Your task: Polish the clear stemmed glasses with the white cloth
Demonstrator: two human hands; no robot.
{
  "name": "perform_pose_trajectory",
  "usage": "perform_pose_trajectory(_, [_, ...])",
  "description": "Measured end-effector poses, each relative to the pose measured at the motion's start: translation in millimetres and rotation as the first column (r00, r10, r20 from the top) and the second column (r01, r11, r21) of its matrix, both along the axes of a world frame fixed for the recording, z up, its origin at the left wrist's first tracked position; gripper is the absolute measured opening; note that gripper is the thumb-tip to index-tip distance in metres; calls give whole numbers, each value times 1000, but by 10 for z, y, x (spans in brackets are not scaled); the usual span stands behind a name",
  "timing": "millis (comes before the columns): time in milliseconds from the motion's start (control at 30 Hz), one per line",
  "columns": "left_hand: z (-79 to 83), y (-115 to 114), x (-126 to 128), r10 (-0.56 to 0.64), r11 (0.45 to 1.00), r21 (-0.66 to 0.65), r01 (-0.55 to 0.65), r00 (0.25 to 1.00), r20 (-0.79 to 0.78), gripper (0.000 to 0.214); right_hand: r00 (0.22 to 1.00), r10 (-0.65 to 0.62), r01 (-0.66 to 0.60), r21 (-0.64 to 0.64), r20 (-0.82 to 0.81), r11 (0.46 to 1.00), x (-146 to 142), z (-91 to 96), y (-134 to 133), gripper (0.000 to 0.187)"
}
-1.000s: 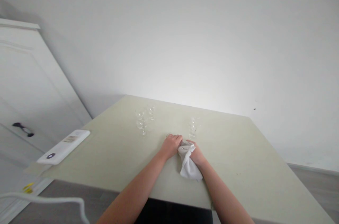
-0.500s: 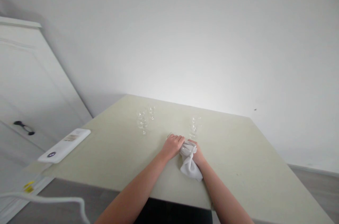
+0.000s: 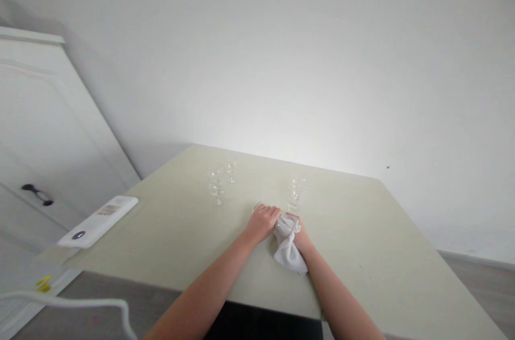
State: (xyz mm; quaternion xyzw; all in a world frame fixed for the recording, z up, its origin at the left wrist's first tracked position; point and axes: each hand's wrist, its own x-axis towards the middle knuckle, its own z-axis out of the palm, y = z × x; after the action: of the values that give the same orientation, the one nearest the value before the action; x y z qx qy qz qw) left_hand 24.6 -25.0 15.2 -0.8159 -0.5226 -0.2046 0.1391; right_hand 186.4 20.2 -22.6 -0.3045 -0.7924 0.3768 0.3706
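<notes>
Near the middle of the table, my left hand [image 3: 263, 221] is closed around a clear glass [image 3: 256, 206]; only a bit of its edge shows past my knuckles. My right hand [image 3: 301, 233] grips a white cloth [image 3: 290, 257], bunched against the other end of the glass. The cloth's loose part hangs down onto the tabletop, and it hides most of my right fingers. Just beyond my right hand stand clear stemmed glasses [image 3: 295, 192]. Farther left is another cluster of stemmed glasses [image 3: 216, 184], with one more glass [image 3: 230, 171] behind it.
The pale table [image 3: 173, 233] reaches back to a white wall [image 3: 257, 50]. On its left edge lies a white power strip-like device [image 3: 98, 221] with a dark round spot. A white cabinet [image 3: 52, 131] stands at the left, and a white cable [image 3: 64, 301] curves at the lower left.
The cloth and my right hand have shifted very slightly at the glass. My left hand keeps its place, and the standing glasses have not moved.
</notes>
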Motion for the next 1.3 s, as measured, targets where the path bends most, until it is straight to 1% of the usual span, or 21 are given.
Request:
perform_pose_trajectory(133, [-15, 9, 2, 3, 1000, -11, -3, 1000, 7, 13, 1000, 7, -7, 19, -1, 1000, -6, 10, -9, 28])
perform_pose_trajectory(300, [2, 2, 6, 4, 1000, -25, -4, 1000, -4, 12, 1000, 12, -12, -16, -26, 1000, 0, 22, -18, 27])
perform_pose_trajectory(467, [-5, 1, -4, -1, 1000, -17, 1, 1000, -10, 7, 997, 1, -11, -123, -77, 992, 16, 84, -46, 24])
perform_pose_trajectory(533, [-14, 3, -8, -4, 1000, -20, 4, 1000, -3, 5, 997, 2, -14, -149, -74, 989, 18, 118, -62, 24])
perform_pose_trajectory(667, [-25, 9, -11, -7, 1000, -22, 7, 1000, 19, 3, 999, -6, -1, -145, -48, 989, 11, 164, -86, 23])
perform_pose_trajectory(767, [-32, 14, -11, 3, 1000, -25, -2, 999, 33, 4, 998, -14, 4, -143, -64, 990, 6, 166, -90, 23])
perform_pose_trajectory(900, [-52, 25, -15, 0, 1000, -19, 1, 999, 52, 5, 996, 3, -15, -150, -85, 989, 5, 138, -81, 23])
perform_pose_trajectory(1133, [-76, 41, -19, -10, 1000, -25, 11, 998, 67, 4, 994, 17, -34, -161, -107, 986, 13, 66, -56, 27])
perform_pose_trajectory(1300, [-84, 50, -16, -10, 1000, -27, 12, 996, 93, 4, 997, 48, -52, -74, -57, 996, -3, 69, -54, 27])
